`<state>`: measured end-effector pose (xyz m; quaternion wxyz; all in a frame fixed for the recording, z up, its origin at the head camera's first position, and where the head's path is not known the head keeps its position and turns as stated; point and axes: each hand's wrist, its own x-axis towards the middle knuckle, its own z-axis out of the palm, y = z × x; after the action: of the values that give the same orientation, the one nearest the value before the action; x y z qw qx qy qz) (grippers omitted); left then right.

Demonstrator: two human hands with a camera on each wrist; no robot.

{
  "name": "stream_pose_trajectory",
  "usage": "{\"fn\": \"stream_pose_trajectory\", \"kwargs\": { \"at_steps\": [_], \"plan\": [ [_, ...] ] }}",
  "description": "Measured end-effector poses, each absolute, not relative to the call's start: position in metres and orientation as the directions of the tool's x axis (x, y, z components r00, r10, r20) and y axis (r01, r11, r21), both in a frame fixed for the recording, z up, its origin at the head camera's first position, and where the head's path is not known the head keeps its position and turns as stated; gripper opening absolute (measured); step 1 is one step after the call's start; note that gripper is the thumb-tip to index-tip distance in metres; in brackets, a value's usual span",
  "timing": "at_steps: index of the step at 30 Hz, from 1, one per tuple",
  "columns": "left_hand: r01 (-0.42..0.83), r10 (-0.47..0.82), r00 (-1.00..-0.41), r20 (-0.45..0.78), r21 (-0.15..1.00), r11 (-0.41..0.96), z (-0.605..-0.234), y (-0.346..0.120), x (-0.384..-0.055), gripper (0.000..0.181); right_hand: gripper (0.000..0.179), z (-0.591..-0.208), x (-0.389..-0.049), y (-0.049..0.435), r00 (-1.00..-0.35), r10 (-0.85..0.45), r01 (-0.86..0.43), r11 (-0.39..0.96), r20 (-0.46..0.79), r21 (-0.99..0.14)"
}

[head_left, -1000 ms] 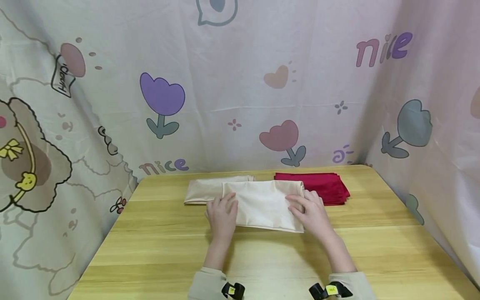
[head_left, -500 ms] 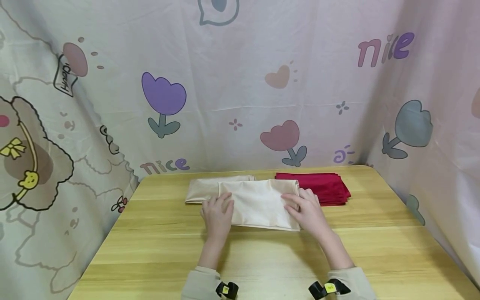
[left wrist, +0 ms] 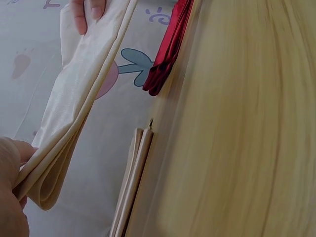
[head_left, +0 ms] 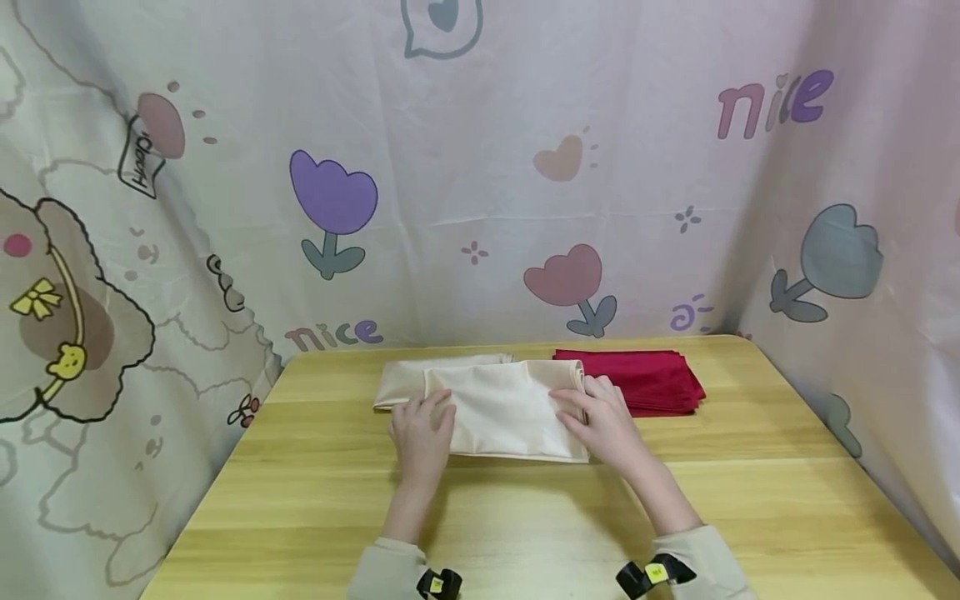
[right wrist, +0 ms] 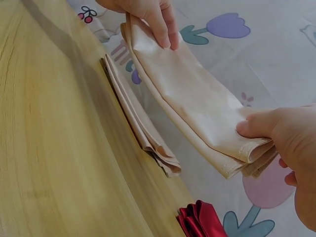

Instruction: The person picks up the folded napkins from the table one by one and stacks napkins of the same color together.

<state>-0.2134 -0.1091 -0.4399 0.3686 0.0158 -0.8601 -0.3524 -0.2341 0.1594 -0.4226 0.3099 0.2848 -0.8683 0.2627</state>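
Note:
A folded cream cloth (head_left: pixel 506 412) with a satin sheen is held up off the table between both hands. My left hand (head_left: pixel 422 437) grips its left end, thumb on the near face and the other fingers curled behind. At the opposite end my right hand (head_left: pixel 603 425) pinches the layered edges, as the right wrist view shows, with the thumb on top. Several layers of the cloth (right wrist: pixel 192 98) show along its lower side there. Behind it on the table lies another folded cream cloth (head_left: pixel 405 379), partly covered in the head view. A folded red cloth (head_left: pixel 645 379) lies to the right.
The light wooden table (head_left: pixel 300 500) reaches back to a hanging curtain (head_left: pixel 450 167) printed with flowers and hearts. More of this curtain hangs along the left and right sides. Black cameras with yellow labels sit on both wrists.
Both hands have shifted a little to the left in the head view, carrying the cream cloth with them. The two cloths on the table stay in place, and the grips look the same.

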Motion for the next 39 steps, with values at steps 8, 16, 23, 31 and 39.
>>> {"fn": "stream_pose_trajectory", "kwargs": {
  "at_steps": [8, 16, 23, 31, 39],
  "plan": [
    [0.23, -0.284, -0.739, 0.611, 0.625, 0.746, -0.438, -0.12, -0.21, 0.024, 0.03, -0.425, -0.239, 0.152, -0.584, -0.378, -0.702, 0.68, 0.719, -0.213],
    [0.232, -0.251, -0.725, 0.641, 0.571, 0.787, -0.434, -0.128, -0.209, 0.024, 0.029, -0.42, -0.243, 0.148, -0.583, -0.394, -0.727, 0.644, 0.711, -0.238],
    [0.268, -0.198, -0.698, 0.688, 0.508, 0.819, -0.43, -0.135, -0.21, 0.024, 0.029, -0.416, -0.245, 0.146, -0.633, -0.405, -0.709, 0.646, 0.66, -0.283],
    [0.294, -0.134, -0.687, 0.714, 0.441, 0.848, -0.427, -0.141, -0.212, 0.026, 0.028, -0.418, -0.248, 0.143, -0.664, -0.392, -0.7, 0.624, 0.637, -0.347],
    [0.296, -0.116, -0.707, 0.698, 0.44, 0.848, -0.422, -0.148, -0.215, 0.025, 0.029, -0.418, -0.253, 0.138, -0.656, -0.389, -0.705, 0.621, 0.647, -0.342]
  ]
}}
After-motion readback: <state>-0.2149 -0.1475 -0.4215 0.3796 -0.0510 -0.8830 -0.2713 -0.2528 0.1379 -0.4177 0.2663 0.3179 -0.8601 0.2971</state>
